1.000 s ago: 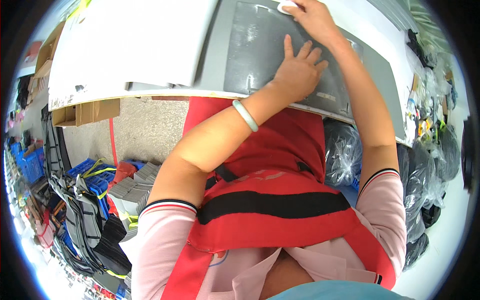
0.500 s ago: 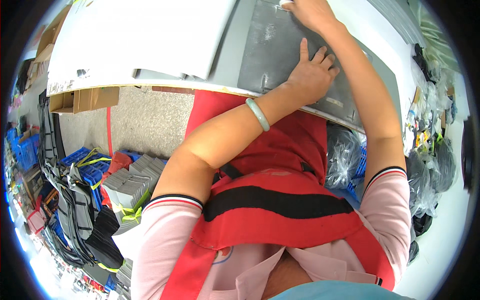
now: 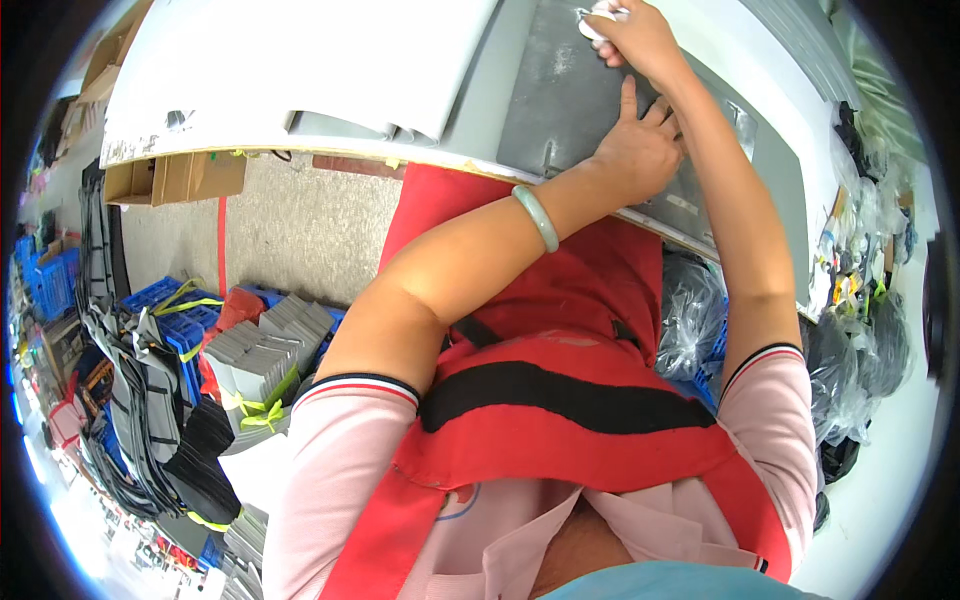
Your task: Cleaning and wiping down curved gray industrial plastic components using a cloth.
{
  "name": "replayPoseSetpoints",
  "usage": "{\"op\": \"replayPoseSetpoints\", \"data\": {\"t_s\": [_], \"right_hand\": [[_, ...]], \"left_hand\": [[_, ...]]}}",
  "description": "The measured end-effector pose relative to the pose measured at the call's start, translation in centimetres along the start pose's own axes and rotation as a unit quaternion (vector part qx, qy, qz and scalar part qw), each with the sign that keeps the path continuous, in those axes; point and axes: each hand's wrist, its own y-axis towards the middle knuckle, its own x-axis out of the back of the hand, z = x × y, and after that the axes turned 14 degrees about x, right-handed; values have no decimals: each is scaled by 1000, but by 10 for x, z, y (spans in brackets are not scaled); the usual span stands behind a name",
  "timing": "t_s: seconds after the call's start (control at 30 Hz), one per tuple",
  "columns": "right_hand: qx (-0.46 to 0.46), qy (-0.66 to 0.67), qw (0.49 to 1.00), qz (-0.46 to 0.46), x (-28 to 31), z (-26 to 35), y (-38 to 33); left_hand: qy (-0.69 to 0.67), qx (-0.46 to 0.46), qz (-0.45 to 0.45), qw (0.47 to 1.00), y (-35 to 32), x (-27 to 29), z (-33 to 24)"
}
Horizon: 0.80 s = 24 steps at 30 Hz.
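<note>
A dark grey flat sheet [image 3: 545,95] with slots and scuffs lies on lighter grey material at the worktable's edge. My left hand [image 3: 640,158] rests on this sheet with its fingers spread; a pale green bangle [image 3: 536,219] circles that forearm. Beyond it, near the top of the view, my right hand [image 3: 642,42] grips a small white rounded tool [image 3: 598,26]. The tool's narrow end points left, over the sheet's far part. Its exact kind does not show.
White sheets [image 3: 290,60] with curled front edges cover the table's left side. Cardboard boxes [image 3: 195,178] sit under the table's edge. At lower left stand blue crates [image 3: 165,300] and bundled grey pieces [image 3: 255,355]. Clear plastic bags [image 3: 690,310] are at the right.
My right hand has come slightly nearer with the white tool, which now shows more fully. My left hand stays spread on the dark sheet. The whole view has shifted a little.
</note>
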Motion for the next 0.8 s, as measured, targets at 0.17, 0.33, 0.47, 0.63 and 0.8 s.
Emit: {"op": "replayPoseSetpoints", "data": {"t_s": [0.17,0.33,0.47,0.63,0.8], "right_hand": [[-35,51,993,104,-14,25,-73],[37,-135,976,164,-30,37,-117],[-4,-219,961,168,-43,56,-117],[0,-79,954,290,-36,36,-101],[170,-139,964,153,-34,37,-115]], "left_hand": [[-30,67,130,989,-6,-35,12],[-20,101,174,979,-1,-2,-8],[119,63,80,988,-15,17,-9],[90,17,24,996,-15,3,-4],[137,50,14,989,-10,-25,4]]}}
